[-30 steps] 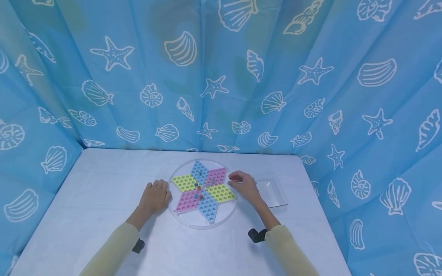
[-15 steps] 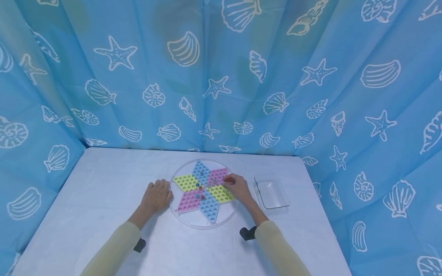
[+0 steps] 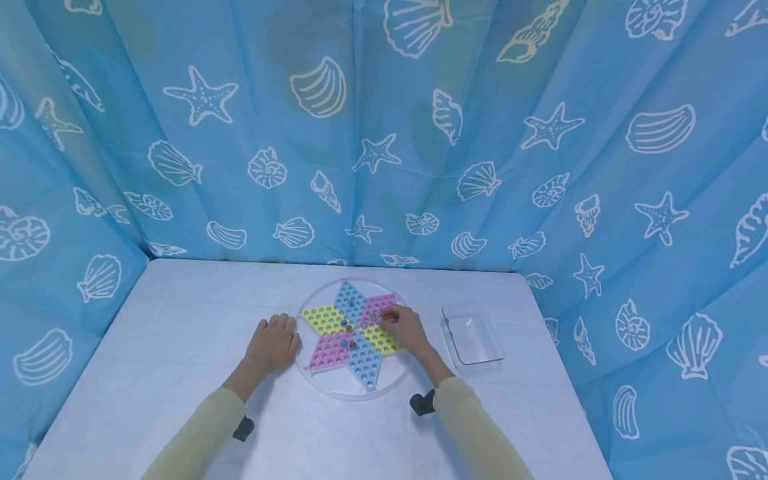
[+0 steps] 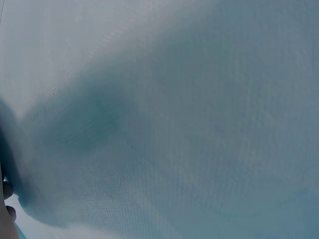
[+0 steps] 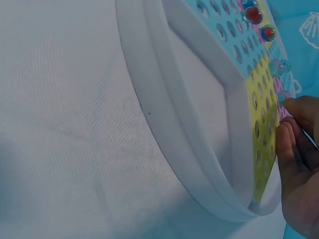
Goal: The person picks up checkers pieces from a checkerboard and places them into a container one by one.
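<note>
A round Chinese checkers board (image 3: 390, 388) with a blue, pink and yellow star lies on the table; several marbles sit in its holes. My right hand (image 3: 403, 327) is over the board's right side. In the right wrist view, the thumb and fingertips of my right hand (image 5: 301, 154) come together at a pale green glass marble (image 5: 284, 96), partly hidden by the fingertips. Red marbles (image 5: 253, 15) and a clear bluish marble (image 5: 277, 67) sit farther along. My left hand (image 3: 273, 341) rests flat on the table beside the board's left rim, holding nothing.
A clear rectangular container (image 3: 474, 339) stands right of the board. The white table (image 3: 198, 320) ends at a blue shell-patterned curtain (image 3: 384, 200) behind and at both sides. The left wrist view is mostly pale cloth (image 4: 199, 124).
My right hand has moved left from beside the container to over the board, its fingertips now at the pink and yellow sections. The left hand stays where it was.
</note>
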`<state>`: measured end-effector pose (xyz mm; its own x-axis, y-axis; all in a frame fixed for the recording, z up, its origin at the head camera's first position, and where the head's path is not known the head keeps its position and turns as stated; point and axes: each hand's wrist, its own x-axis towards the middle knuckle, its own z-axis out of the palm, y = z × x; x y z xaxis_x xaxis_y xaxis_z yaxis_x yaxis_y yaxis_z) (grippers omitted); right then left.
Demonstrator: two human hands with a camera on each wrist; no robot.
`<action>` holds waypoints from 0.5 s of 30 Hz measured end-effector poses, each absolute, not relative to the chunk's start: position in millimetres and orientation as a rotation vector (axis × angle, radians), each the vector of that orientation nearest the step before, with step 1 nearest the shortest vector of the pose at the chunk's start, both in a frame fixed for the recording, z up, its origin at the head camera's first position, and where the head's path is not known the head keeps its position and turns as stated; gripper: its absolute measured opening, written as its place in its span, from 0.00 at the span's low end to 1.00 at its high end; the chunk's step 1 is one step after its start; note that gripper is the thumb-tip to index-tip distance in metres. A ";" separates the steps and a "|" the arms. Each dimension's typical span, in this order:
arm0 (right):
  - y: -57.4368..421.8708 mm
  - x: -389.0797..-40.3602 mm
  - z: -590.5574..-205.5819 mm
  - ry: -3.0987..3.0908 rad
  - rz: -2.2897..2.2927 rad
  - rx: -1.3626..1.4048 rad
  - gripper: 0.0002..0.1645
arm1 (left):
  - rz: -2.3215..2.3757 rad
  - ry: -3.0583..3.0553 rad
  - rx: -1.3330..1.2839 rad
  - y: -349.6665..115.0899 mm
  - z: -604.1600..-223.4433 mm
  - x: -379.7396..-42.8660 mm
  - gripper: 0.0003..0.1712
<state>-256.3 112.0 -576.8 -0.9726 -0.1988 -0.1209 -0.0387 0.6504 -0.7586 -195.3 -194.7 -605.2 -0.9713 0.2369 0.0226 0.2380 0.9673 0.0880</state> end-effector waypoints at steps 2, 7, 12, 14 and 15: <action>111.0 -257.7 -578.6 2.685 -1.216 -0.220 0.12 | -0.138 -3.105 -0.373 -195.3 -606.1 -195.8 0.15; 108.2 -260.6 -581.7 2.705 -1.202 -0.248 0.12 | -0.135 -3.103 -0.371 -196.2 -607.8 -196.5 0.16; 105.1 -260.9 -582.7 2.747 -1.162 -0.263 0.15 | -0.129 -3.101 -0.369 -195.5 -607.6 -196.1 0.17; 103.9 -260.4 -581.9 2.766 -1.154 -0.263 0.15 | -0.132 -3.097 -0.369 -195.0 -607.3 -196.0 0.17; 103.3 -259.9 -581.4 2.777 -1.150 -0.265 0.15 | -0.133 -3.096 -0.369 -194.8 -607.1 -196.0 0.17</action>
<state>-259.9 103.3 -581.4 -0.9769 -0.2081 -0.0475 -0.1136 0.6952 -0.7098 -196.0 -194.8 -607.1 -0.9719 0.2335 0.0309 0.2353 0.9685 0.0822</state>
